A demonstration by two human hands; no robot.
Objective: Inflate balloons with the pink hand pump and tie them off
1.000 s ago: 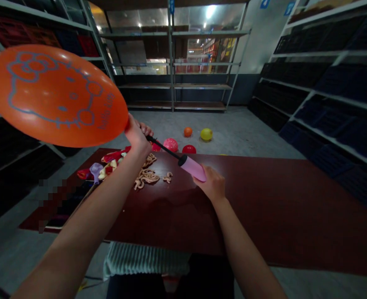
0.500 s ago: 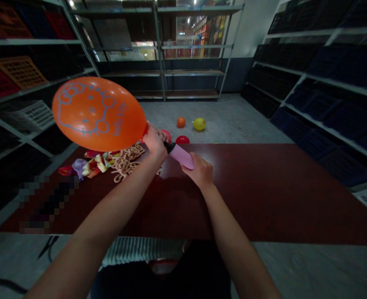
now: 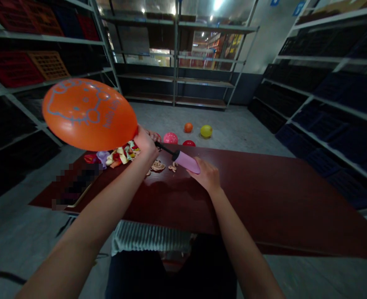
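The orange balloon looks glossy rubber, the pink pump smooth plastic (matt), the table polished wood.

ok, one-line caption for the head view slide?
Left hand pinches an orange balloon onto a pink hand pump gripped by the right hand over a dark red table.

A storeroom or warehouse aisle: metal shelving racks line three sides, stacked plastic crates fill the left-hand shelves, the concrete floor is bare, and blue aisle signs hang above a dark red counter.
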